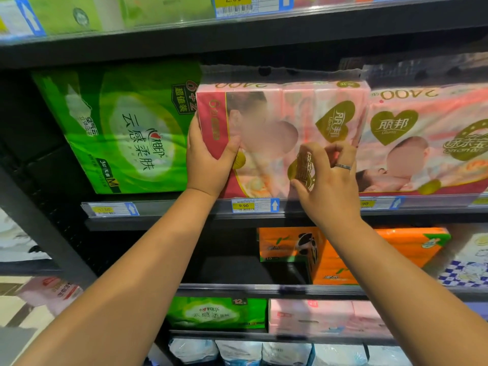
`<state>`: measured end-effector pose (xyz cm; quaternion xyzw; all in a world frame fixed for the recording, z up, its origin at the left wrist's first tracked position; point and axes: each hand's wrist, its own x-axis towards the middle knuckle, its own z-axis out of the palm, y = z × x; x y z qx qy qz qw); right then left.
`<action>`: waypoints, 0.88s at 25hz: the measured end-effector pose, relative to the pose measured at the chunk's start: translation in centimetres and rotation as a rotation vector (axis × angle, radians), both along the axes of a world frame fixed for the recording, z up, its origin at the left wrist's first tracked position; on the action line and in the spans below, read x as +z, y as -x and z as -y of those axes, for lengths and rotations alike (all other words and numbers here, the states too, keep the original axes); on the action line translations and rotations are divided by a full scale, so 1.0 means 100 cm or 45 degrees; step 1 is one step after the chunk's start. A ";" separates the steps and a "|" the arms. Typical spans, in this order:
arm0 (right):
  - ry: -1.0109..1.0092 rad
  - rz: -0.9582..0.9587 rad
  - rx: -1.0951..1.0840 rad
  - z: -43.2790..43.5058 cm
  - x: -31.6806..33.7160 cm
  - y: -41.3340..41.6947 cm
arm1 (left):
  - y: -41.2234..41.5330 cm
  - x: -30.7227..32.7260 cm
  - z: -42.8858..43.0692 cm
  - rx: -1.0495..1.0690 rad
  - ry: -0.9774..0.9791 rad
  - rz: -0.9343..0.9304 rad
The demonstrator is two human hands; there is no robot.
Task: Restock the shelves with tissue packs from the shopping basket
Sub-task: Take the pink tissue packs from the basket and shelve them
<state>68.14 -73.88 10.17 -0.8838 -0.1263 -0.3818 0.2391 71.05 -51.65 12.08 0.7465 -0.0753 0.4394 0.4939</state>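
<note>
A pink tissue pack [287,112] with a gold heart logo stands on the middle shelf [184,220], between a green pack and another pink pack. My left hand [208,159] grips its left edge, thumb on the front face and fingers behind. My right hand [327,175], with a ring on one finger, lies against the lower front of the same pack with its fingers curled. Whether it pinches the wrap is unclear. The shopping basket is out of view.
A large green tissue pack [126,128] stands at the left and a matching pink pack [427,138] at the right. Orange packs [340,257] fill the shelf below, with a dark gap to their left. More green and pink packs sit lower down.
</note>
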 end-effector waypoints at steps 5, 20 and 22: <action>0.018 0.023 -0.009 -0.002 -0.005 -0.001 | 0.001 0.005 0.000 -0.128 0.066 -0.059; 0.205 0.137 0.016 -0.060 -0.016 -0.005 | -0.012 -0.010 -0.064 0.747 -0.935 -0.318; 0.244 0.119 0.006 -0.069 -0.019 -0.009 | -0.018 -0.013 -0.071 0.792 -1.047 -0.367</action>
